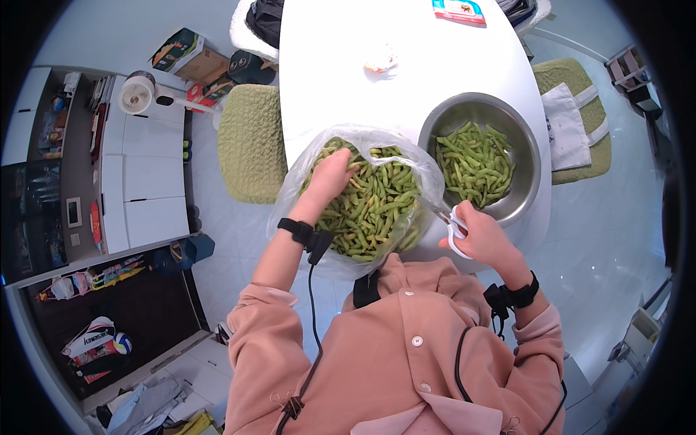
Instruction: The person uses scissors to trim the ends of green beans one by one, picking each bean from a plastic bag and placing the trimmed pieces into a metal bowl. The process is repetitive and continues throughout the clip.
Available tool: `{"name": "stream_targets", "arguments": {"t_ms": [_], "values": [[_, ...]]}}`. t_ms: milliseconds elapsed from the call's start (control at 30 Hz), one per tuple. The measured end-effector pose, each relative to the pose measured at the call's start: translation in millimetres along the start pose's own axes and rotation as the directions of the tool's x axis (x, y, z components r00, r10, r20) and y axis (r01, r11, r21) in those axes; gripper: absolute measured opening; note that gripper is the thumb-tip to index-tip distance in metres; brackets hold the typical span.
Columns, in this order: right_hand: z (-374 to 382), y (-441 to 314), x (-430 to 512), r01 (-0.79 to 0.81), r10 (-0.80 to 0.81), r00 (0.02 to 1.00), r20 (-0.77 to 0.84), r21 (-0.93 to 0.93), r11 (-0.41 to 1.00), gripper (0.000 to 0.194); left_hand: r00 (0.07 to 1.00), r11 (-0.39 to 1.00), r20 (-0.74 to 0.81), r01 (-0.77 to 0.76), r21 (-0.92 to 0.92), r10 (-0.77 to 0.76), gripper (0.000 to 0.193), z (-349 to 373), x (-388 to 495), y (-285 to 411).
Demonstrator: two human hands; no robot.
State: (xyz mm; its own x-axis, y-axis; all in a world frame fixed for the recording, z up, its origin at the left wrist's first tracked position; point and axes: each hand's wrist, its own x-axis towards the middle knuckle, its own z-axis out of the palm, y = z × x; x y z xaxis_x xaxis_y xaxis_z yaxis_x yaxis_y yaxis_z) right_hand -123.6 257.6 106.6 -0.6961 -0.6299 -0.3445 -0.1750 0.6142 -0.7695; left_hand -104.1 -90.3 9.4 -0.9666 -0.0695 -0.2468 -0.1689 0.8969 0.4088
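My left hand [331, 174] reaches into an open clear plastic bag [288, 187] filled with green soybean pods [380, 201]. Its fingertips rest among the pods at the bag's far side; whether they pinch one is hidden. In my right hand [481, 234] is a pair of scissors [455, 239] with white handles, the blades pointing left over the bag's right edge. To the right of the bag stands a stainless steel bowl [527, 163]. A heap of soybean pods [474, 163] lies on the bottom of the bowl.
The white table [331, 76] carries a small crumpled wrapper [383, 61] and a blue, white and red packet [459, 12] farther back. Green-covered chairs stand at the left [250, 144] and right, the right one bearing a white cloth bag [565, 128]. Cables run from both wrist straps.
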Motion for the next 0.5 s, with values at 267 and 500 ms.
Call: {"name": "stream_targets", "arguments": {"t_ms": [267, 500], "values": [[-2.5, 1.1, -1.1, -0.001, 0.001, 1.000, -0.003, 0.009, 1.000, 0.050, 0.975, 0.984, 0.136, -0.176, 0.002, 0.174, 0.029, 2.3, -10.8, 11.2], [0.5, 7.8, -0.9, -0.006, 0.007, 1.000, -0.021, 0.020, 1.000, 0.053, 0.935, 0.979, 0.318, -0.110, -0.169, 0.160, 0.022, -21.6, -61.2, 5.1]]}}
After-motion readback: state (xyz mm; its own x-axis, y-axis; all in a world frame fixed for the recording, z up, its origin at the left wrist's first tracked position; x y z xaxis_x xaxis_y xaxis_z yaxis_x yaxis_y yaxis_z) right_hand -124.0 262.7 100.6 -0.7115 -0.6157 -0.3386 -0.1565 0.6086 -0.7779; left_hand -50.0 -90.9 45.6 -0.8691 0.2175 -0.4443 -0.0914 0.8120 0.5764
